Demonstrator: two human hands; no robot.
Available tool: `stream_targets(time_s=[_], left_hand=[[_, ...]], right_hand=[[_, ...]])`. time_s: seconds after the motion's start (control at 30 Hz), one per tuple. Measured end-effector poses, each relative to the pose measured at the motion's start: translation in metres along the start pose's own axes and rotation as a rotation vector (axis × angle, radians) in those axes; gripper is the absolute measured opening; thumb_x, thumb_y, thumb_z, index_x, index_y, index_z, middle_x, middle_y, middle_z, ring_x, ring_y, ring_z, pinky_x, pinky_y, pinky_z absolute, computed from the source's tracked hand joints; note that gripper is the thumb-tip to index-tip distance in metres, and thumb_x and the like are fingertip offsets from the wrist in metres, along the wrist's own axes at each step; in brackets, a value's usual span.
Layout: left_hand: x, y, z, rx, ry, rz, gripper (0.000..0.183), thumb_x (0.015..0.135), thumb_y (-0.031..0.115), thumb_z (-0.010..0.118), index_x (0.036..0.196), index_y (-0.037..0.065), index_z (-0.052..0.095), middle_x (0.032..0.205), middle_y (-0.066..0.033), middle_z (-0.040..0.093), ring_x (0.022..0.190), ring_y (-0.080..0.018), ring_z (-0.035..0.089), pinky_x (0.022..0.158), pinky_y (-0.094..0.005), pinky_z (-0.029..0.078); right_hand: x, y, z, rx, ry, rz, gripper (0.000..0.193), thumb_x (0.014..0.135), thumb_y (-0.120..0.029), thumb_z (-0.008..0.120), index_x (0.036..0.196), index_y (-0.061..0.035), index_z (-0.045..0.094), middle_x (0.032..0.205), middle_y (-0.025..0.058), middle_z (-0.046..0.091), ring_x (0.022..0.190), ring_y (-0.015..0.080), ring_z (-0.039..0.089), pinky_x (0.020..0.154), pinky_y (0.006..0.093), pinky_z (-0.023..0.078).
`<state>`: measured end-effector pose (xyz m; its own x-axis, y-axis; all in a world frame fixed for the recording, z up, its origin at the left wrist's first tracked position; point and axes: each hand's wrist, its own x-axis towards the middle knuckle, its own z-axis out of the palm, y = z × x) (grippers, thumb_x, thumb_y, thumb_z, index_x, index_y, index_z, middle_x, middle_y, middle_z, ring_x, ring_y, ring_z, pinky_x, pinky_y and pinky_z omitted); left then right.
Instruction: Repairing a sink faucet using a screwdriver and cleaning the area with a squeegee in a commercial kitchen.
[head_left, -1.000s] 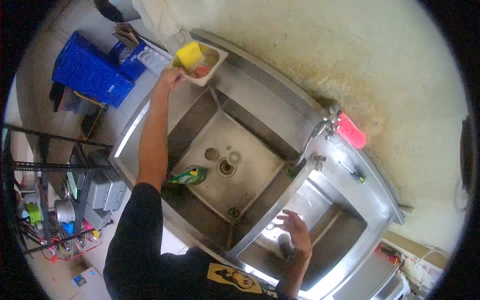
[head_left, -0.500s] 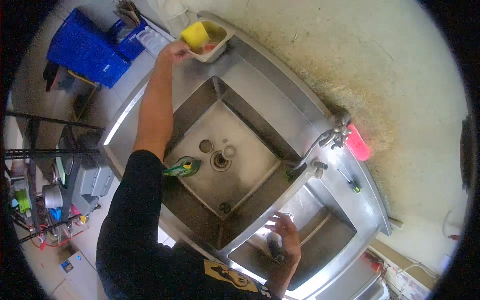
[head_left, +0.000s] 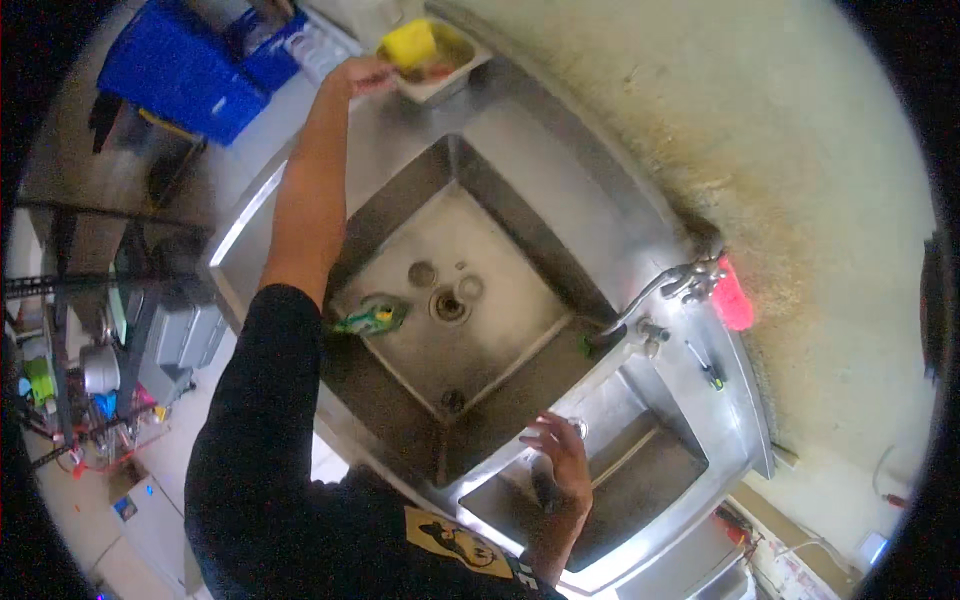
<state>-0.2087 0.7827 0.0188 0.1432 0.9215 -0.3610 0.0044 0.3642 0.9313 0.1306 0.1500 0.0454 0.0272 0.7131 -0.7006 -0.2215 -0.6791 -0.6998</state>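
My left hand (head_left: 365, 75) is stretched far out to a beige container (head_left: 455, 80) on the steel counter's back corner, and its fingers curl on the container's near rim. A yellow sponge (head_left: 413, 45) lies inside the container. My right hand (head_left: 560, 462) hangs over the small right basin (head_left: 650, 480) and grips a dark slender utensil (head_left: 544, 492). What the utensil is cannot be made out. A green bottle (head_left: 370, 318) lies on its side in the large left basin (head_left: 500, 250), close under my left arm.
A curved faucet (head_left: 655, 288) stands between the basins, with a pink object (head_left: 732, 305) beside it against the rough wall. Blue crates (head_left: 180, 65) sit on the floor past the counter's left end. A metal rack (head_left: 90, 370) with several small items stands at the left.
My left hand has stayed at the container's rim. My right hand has drifted slightly left over the small basin, with the utensil still in it. The view has shifted.
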Motion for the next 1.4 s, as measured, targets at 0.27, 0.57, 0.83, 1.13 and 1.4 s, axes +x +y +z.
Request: stream_targets(time_s=[0.27, 0.57, 0.83, 1.13, 1.4], left_hand=[[-0.245, -0.149, 0.008, 1.553, -0.397, 0.018, 0.090, 0.073, 0.072, 0.052, 0.117, -0.007, 0.052, 0.115, -0.0285, 0.054, 0.108, -0.0366, 0.054, 0.094, -0.0458, 0.040], [-0.355, -0.306, -0.040, 1.714, -0.497, 0.245, 0.037, 0.084, 0.039, 0.055, 0.085, 0.003, 0.065, 0.077, -0.0157, 0.062, 0.075, -0.0352, 0.061, 0.065, -0.0477, 0.049], [-0.335, -0.225, 0.012, 1.605, -0.848, 0.247, 0.041, 0.090, 0.036, 0.047, 0.083, 0.000, 0.064, 0.074, -0.0211, 0.061, 0.073, -0.0419, 0.060, 0.071, -0.0518, 0.047], [-0.313, 0.022, 0.162, 1.775, -1.089, 0.566, 0.050, 0.089, 0.039, 0.048, 0.066, -0.002, 0.063, 0.064, -0.0222, 0.059, 0.061, -0.0374, 0.060, 0.058, -0.0486, 0.047], [-0.218, 0.137, 0.222, 1.927, -1.033, 1.530, 0.047, 0.090, 0.036, 0.045, 0.065, 0.002, 0.064, 0.058, -0.0175, 0.059, 0.056, -0.0371, 0.059, 0.054, -0.0460, 0.048]], right_hand=[[0.004, -0.003, 0.023, 0.013, -0.012, 0.025, 0.040, 0.092, -0.024, 0.051, 0.125, -0.0021, 0.044, 0.113, 0.0130, 0.058, 0.096, 0.0244, 0.061, 0.086, 0.0353, 0.045], [-0.021, 0.004, 0.018, 0.008, -0.036, -0.082, 0.038, 0.089, -0.012, 0.054, 0.125, -0.0002, 0.045, 0.110, 0.0111, 0.059, 0.096, 0.0224, 0.060, 0.088, 0.0338, 0.046], [-0.035, 0.009, 0.014, -0.092, -0.009, -0.137, 0.034, 0.091, -0.011, 0.052, 0.123, 0.0000, 0.047, 0.107, 0.0116, 0.061, 0.093, 0.0183, 0.061, 0.084, 0.0296, 0.046], [-0.065, 0.015, -0.012, 0.035, -0.009, -0.235, 0.038, 0.092, -0.020, 0.051, 0.125, -0.0006, 0.045, 0.111, 0.0121, 0.059, 0.096, 0.0204, 0.060, 0.086, 0.0324, 0.045], [-0.070, 0.044, -0.021, 0.192, 0.035, -0.296, 0.041, 0.086, -0.011, 0.054, 0.125, 0.0006, 0.046, 0.108, 0.0120, 0.061, 0.092, 0.0210, 0.061, 0.084, 0.0342, 0.048]])
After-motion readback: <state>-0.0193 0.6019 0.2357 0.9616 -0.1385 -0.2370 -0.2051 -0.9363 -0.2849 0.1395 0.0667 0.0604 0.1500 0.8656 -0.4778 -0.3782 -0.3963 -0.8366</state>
